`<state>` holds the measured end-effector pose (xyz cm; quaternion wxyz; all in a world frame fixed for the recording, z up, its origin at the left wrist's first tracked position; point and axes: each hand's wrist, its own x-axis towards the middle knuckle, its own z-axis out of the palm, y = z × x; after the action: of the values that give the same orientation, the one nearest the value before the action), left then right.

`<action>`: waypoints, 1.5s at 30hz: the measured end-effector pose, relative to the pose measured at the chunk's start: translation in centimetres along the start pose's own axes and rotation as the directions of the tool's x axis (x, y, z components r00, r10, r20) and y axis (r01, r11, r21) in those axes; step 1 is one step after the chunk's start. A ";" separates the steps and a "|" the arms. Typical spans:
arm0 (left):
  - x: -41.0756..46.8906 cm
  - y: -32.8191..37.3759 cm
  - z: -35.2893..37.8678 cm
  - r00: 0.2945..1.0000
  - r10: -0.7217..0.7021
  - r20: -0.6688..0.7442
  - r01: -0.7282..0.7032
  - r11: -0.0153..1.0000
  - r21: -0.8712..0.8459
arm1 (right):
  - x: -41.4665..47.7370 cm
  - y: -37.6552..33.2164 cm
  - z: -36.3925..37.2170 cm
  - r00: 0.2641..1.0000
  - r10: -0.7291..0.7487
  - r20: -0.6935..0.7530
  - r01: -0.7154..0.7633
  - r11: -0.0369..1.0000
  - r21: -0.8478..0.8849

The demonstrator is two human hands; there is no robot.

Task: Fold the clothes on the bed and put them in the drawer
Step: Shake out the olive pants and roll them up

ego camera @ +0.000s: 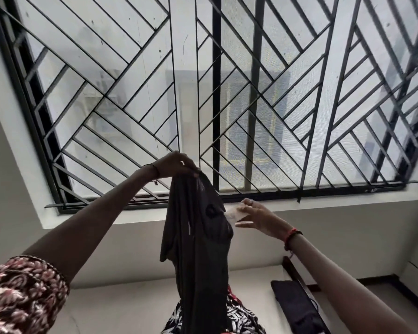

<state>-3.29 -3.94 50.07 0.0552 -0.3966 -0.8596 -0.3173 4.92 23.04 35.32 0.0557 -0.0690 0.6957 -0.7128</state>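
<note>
Both hands are raised in front of the barred window (227, 92): the left hand (176, 165) is closed in a pinch on the top edge of a dark garment (198, 249), holding it up so it hangs full length, while the right hand (253, 216) is beside the cloth at mid-height, fingers pinched on a small pale tag or label (233, 214) that seems attached to the fabric, though what it is cannot be told for sure. The garment dangles well above the bed (130, 304), its lower end dropping out of view over a black-and-white patterned piece of clothing (241, 319) lying there; a flat dark item (295, 307) rests further right on the bed. One risk, in my judgement, is that a single high pinch carries the whole weight, so the slack cloth could slip free and fall in a heap onto the patterned piece, tangling the two. Pulling on the tag could also twist the garment and spoil an even fold. The cloth looks thin, soft and dark grey-brown, bunched into long vertical creases, with a darker round mark near the middle. No drawer is visible.
</note>
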 end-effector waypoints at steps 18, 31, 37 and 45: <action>1.4 1.5 -2.0 0.988 0.153 -0.010 -0.153 0.976 -0.156 | 2.8 1.7 3.6 0.997 0.012 -0.074 -0.027 0.979 -0.204; 0.7 -1.8 -2.7 0.989 0.037 -0.146 -0.042 0.999 -0.033 | 1.9 0.4 4.2 0.973 0.099 0.210 -0.068 0.986 -0.151; 2.0 -1.4 -2.7 0.987 0.042 -0.156 -0.030 0.996 0.082 | 3.6 0.8 8.2 0.984 -0.157 -0.078 0.128 0.948 -0.290; 2.3 -1.1 -3.0 0.973 0.036 -0.227 -0.003 0.990 0.144 | 4.4 2.0 9.3 0.890 -0.406 -0.207 0.242 0.806 -0.541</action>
<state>-6.07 -4.77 52.69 0.1852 -0.3612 -0.8641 -0.2978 2.21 13.11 33.64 -0.1991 -0.0865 0.8336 -0.5079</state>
